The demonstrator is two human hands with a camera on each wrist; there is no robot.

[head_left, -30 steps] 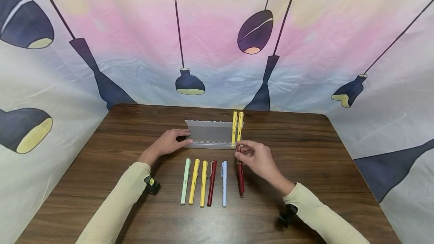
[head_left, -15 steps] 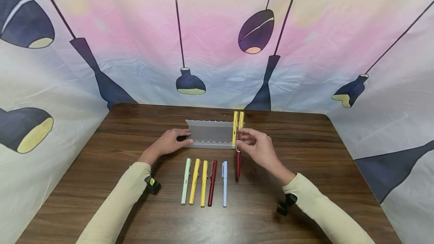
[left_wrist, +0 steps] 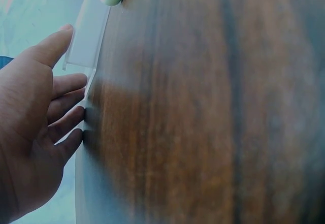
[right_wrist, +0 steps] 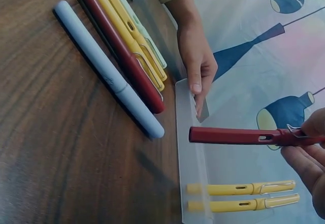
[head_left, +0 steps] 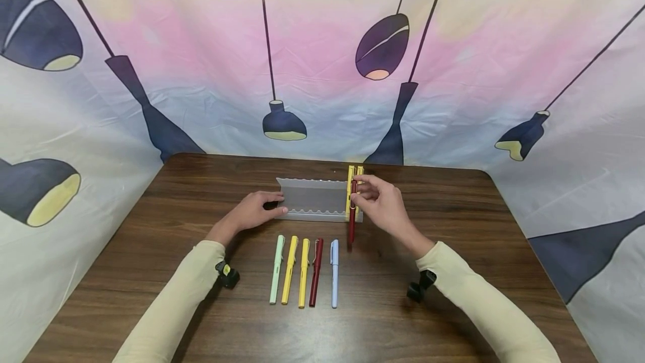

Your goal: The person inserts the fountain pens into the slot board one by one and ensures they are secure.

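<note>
In the head view, a clear pen stand (head_left: 314, 199) with notched edges lies near the back of the table. Two yellow pens (right_wrist: 228, 189) rest side by side at its right end. My right hand (head_left: 387, 206) pinches a dark red pen (right_wrist: 228, 135) by its clip end, beside the yellow pens and above the stand. The pen's other end points toward me. At the stand's left end rests my left hand (head_left: 250, 212), thumb at the front edge and fingers extended along the end, as the left wrist view also shows.
In front of the stand lies a row of pens: a light green pen (head_left: 276, 270), two yellow pens (head_left: 289, 270), a dark red pen (head_left: 316, 273) and a light blue pen (head_left: 335, 273). A printed cloth (head_left: 322, 60) hangs behind the wooden table (head_left: 201, 329).
My right hand has carried the dark red pen away from me, from in front of the stand to over its right part near the yellow pens. The left hand stays at the stand's end.
</note>
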